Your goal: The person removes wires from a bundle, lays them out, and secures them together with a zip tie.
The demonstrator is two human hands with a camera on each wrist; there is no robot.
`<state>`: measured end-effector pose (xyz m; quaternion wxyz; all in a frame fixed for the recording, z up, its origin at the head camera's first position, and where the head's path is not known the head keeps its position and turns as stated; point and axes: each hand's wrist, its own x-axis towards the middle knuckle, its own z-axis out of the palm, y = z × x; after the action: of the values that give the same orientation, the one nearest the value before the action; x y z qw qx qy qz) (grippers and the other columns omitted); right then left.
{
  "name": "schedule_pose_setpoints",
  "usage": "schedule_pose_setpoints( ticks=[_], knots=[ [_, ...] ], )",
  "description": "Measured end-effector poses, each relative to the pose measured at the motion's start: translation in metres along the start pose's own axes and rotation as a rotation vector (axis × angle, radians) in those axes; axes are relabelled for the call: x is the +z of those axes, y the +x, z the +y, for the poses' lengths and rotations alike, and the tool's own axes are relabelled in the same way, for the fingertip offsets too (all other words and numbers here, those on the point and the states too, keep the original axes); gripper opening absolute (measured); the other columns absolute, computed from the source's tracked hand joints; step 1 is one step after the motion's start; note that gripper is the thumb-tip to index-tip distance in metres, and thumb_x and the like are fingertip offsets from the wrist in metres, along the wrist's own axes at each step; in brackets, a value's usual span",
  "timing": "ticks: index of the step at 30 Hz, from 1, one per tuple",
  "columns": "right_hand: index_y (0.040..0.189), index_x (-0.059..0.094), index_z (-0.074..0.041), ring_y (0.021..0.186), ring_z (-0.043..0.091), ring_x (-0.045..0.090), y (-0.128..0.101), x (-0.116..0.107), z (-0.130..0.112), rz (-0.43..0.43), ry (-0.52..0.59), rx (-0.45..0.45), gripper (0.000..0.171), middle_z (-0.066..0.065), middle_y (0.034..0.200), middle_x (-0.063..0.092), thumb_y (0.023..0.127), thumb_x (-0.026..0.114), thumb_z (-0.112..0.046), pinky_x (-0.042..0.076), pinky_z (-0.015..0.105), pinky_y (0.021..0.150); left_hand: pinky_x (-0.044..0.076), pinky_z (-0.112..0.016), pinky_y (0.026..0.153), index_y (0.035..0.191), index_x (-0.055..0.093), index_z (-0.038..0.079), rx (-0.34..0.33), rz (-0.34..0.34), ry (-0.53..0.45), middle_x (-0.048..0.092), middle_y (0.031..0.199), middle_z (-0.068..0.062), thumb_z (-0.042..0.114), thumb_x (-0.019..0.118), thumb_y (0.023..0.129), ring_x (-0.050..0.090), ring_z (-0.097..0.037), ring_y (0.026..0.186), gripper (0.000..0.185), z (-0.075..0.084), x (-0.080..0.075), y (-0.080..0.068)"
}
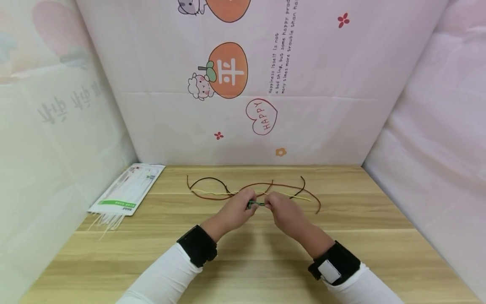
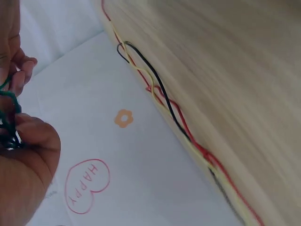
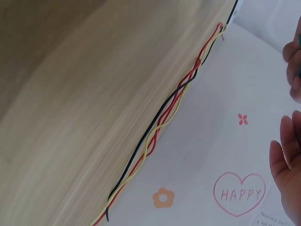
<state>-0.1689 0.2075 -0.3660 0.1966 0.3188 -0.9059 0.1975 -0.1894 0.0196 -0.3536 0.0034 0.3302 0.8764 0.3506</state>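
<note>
Clock centred on the hands in the head view, 12 toward the back wall.

Left hand (image 1: pixel 239 207): fingers closed in, gripping a green cord (image 1: pixel 259 204). Right hand (image 1: pixel 284 211): fingers narrow, pinching the same cord at its 3 o'clock end. Short span of green bridges the gap between the hands, over the middle of the wood-grain bench (image 1: pixel 262 270). Left wrist view: green bent into small loops by the left thumb; knot or plain bend, cannot tell.

Beyond, 10 through 3 o'clock: black cord (image 1: pixel 209 178), red cord (image 1: pixel 288 185) and yellow cord (image 1: pixel 300 197), loose on bench, crossing one another. Black arches at 10 o'clock; its other end up at 2. Red curls down near 3.

At 9 o'clock, well apart, by the left wall: white packet (image 1: pixel 127 190), green band near its lower edge, thin white strips (image 1: pixel 110 221) poking out at its 7.

Black wristbands (image 1: pixel 197 245) over white sleeves, at 8 and 4.
</note>
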Motion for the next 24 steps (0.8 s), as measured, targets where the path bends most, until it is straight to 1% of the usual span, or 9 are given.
schedule_pose_setpoints(
  ticks=[4, 6, 10, 12, 15, 17, 19, 20, 24],
  knots=[
    [0.093, 0.058, -0.007, 0.066, 0.007, 0.045, -0.001, -0.001, -0.006, -0.062, 0.125, -0.005, 0.010, 0.000, 0.079, 0.055, 0.097, 0.052, 0.000, 0.042, 0.024, 0.060, 0.035, -0.023, 0.058, 0.086, 0.043, 0.008, -0.027, -0.046, 0.225, 0.041, 0.083, -0.003, 0.013, 0.048, 0.102, 0.040, -0.012, 0.067, 0.017, 0.005, 0.001, 0.002],
    [0.093, 0.062, -0.010, 0.068, 0.006, 0.049, -0.001, -0.002, -0.008, -0.056, 0.157, -0.013, 0.016, -0.001, 0.081, 0.060, 0.098, 0.049, -0.002, 0.046, 0.025, 0.062, 0.036, -0.023, 0.057, 0.087, 0.044, 0.008, -0.033, -0.048, 0.279, 0.041, 0.083, -0.003, 0.014, 0.048, 0.102, 0.040, -0.012, 0.067, 0.017, 0.006, 0.001, 0.002],
    [0.082, 0.058, -0.017, 0.061, 0.004, 0.042, -0.002, -0.007, -0.010, -0.073, 0.169, -0.011, 0.018, -0.007, 0.071, 0.052, 0.099, 0.053, -0.012, 0.041, 0.023, 0.057, 0.037, -0.022, 0.055, 0.088, 0.047, 0.008, -0.056, -0.038, 0.374, 0.044, 0.084, -0.003, 0.015, 0.050, 0.101, 0.041, -0.011, 0.065, 0.016, 0.007, 0.003, -0.001],
    [0.076, 0.051, -0.018, 0.057, 0.004, 0.035, -0.002, -0.008, -0.010, -0.096, 0.126, -0.019, 0.023, -0.010, 0.065, 0.041, 0.098, 0.056, -0.016, 0.034, 0.022, 0.055, 0.040, -0.021, 0.053, 0.091, 0.050, 0.007, -0.044, -0.041, 0.485, 0.048, 0.084, -0.003, 0.015, 0.051, 0.100, 0.046, -0.011, 0.066, 0.012, 0.006, 0.003, -0.003],
    [0.069, 0.041, -0.017, 0.054, 0.005, 0.027, -0.002, -0.009, -0.005, -0.093, -0.026, -0.077, 0.033, -0.010, 0.060, 0.028, 0.093, 0.062, -0.017, 0.027, 0.022, 0.052, 0.048, -0.024, 0.060, 0.099, 0.055, 0.006, 0.001, -0.062, 0.673, 0.055, 0.091, -0.006, 0.015, 0.055, 0.099, 0.057, -0.015, 0.078, 0.009, 0.002, 0.005, -0.007],
    [0.067, 0.038, -0.017, 0.052, 0.006, 0.026, -0.002, -0.010, -0.001, -0.063, -0.129, -0.123, 0.036, -0.010, 0.058, 0.026, 0.091, 0.065, -0.017, 0.025, 0.022, 0.051, 0.050, -0.026, 0.065, 0.100, 0.057, 0.008, 0.023, -0.065, 0.714, 0.057, 0.095, -0.006, 0.015, 0.057, 0.097, 0.058, -0.017, 0.086, 0.008, -0.002, 0.005, -0.008],
    [0.067, 0.038, -0.017, 0.052, 0.007, 0.027, -0.003, -0.010, 0.003, -0.043, -0.181, -0.142, 0.036, -0.009, 0.058, 0.027, 0.090, 0.066, -0.019, 0.024, 0.022, 0.050, 0.049, -0.026, 0.068, 0.095, 0.057, 0.009, 0.010, -0.048, 0.609, 0.055, 0.097, -0.005, 0.012, 0.058, 0.096, 0.056, -0.017, 0.086, 0.004, -0.005, 0.004, -0.010],
    [0.068, 0.040, -0.017, 0.053, 0.007, 0.029, -0.004, -0.009, 0.004, -0.040, -0.183, -0.130, 0.034, -0.009, 0.059, 0.030, 0.090, 0.066, -0.019, 0.025, 0.022, 0.050, 0.047, -0.026, 0.067, 0.091, 0.056, 0.009, -0.005, -0.028, 0.505, 0.053, 0.095, -0.005, 0.009, 0.059, 0.094, 0.054, -0.016, 0.083, 0.005, -0.006, 0.004, -0.010],
    [0.078, 0.051, -0.017, 0.062, 0.007, 0.039, -0.007, -0.007, 0.004, -0.040, -0.094, -0.025, 0.020, -0.009, 0.068, 0.045, 0.095, 0.061, -0.019, 0.032, 0.022, 0.054, 0.045, -0.025, 0.064, 0.092, 0.052, 0.007, -0.069, 0.036, -0.080, 0.051, 0.090, -0.003, 0.003, 0.064, 0.087, 0.050, -0.013, 0.075, 0.014, -0.005, 0.001, -0.011]
  ],
)
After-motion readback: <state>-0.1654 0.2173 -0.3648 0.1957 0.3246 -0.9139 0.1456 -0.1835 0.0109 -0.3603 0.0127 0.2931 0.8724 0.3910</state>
